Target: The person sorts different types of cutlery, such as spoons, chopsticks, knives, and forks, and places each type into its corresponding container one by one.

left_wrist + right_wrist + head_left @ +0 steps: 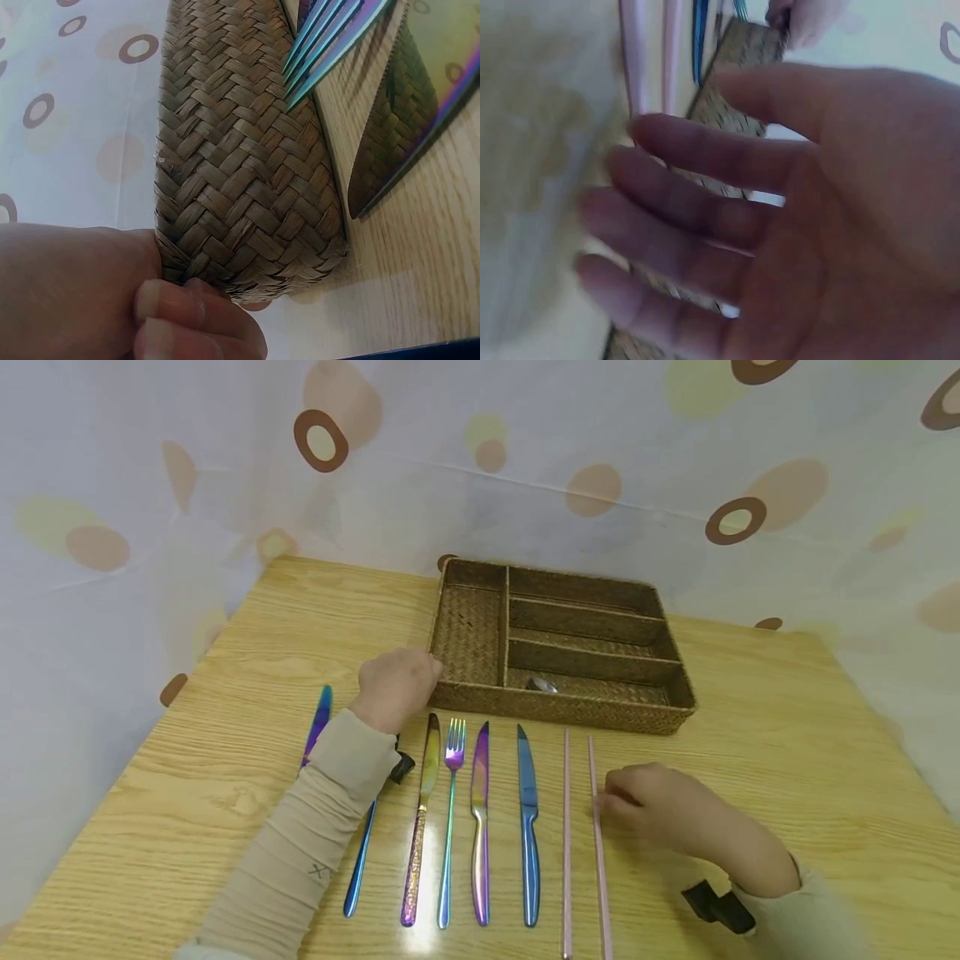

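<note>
My left hand grips the front left corner of a brown woven cutlery tray; the left wrist view shows its fingers curled at the corner. My right hand is beside two pink chopsticks, fingertips right by the right-hand chopstick. In the right wrist view those fingers are loosely extended, with nothing held. The other chopstick lies parallel to its left. A metal spoon sits in the tray's front compartment, partly hidden by the front wall.
Before the tray lie a blue knife, a purple-gold knife, a rainbow fork and a gold-bladed knife. My left forearm partly covers a blue handle and a purple-blue blade. A patterned cloth hangs behind the table.
</note>
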{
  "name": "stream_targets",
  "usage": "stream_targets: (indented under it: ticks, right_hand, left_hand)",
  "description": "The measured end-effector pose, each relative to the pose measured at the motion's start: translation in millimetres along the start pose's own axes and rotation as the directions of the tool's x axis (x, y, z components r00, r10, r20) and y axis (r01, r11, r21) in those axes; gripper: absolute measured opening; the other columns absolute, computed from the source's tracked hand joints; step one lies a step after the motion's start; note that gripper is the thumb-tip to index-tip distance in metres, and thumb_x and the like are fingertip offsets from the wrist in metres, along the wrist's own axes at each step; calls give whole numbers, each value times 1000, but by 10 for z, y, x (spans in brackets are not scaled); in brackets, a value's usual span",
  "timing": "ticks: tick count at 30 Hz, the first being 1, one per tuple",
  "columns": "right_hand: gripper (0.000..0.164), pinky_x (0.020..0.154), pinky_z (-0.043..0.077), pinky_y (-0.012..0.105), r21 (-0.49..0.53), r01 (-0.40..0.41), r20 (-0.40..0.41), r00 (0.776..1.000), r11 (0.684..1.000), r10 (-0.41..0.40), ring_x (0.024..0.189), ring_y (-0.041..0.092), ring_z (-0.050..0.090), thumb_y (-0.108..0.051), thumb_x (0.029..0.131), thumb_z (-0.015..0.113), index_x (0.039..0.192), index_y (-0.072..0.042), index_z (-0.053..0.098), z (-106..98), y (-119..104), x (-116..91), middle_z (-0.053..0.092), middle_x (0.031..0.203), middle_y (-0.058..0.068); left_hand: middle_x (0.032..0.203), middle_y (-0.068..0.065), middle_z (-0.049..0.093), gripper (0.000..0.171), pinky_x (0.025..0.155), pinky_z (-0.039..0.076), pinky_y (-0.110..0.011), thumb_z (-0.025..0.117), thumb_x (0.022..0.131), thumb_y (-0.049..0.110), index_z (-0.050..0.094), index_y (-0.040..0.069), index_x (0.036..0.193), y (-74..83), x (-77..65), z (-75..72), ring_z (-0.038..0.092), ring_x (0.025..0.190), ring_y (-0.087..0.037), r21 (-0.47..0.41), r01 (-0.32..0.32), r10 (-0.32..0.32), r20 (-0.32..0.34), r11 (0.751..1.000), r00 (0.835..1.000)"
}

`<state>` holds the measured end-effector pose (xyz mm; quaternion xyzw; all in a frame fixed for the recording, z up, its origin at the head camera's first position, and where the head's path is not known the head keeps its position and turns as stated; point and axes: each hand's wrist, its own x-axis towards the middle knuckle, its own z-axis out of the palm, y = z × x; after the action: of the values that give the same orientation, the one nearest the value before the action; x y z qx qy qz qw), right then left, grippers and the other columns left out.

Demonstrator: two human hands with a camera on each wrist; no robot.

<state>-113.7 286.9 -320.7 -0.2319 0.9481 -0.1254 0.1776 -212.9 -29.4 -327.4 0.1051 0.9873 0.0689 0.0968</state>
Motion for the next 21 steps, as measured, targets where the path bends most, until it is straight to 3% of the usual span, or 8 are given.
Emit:
stream_targets:
  ticks: [4,9,16,21]
  right_hand:
    - [40,51,32,21,63,-30,110,994,998,23,53,2,35,-45,100,54,69,-21,52,142,-34,-41,39,60,-11]
    - [43,49,30,20,164,-55,160,987,985,29,49,3,33,-46,98,57,65,-19,53,207,-32,-60,39,57,-11]
    - [40,48,31,20,212,-54,137,990,976,25,48,2,33,-35,99,60,65,-17,53,236,-11,-79,39,56,-11]
    - [37,50,31,20,240,-71,117,992,968,44,50,3,34,-29,99,62,66,-15,53,253,-7,-104,40,58,-9]
  left_hand:
    - [58,0,32,35,46,31,-29,39,108,26,62,12,87,-8,6,5,29,51,-12,-13,6,-6,-3,1000,1000]
    - [60,-1,34,30,46,32,-29,39,108,23,64,13,95,-17,4,2,30,52,-12,-1,1,-1,11,1000,1000]
    - [61,0,35,26,47,32,-29,42,107,17,67,16,105,-18,1,-3,30,52,-12,20,-16,16,22,1000,1000]
    - [60,0,33,27,47,30,-28,41,107,18,67,16,102,-13,10,-2,29,53,-11,14,-11,11,20,1000,1000]
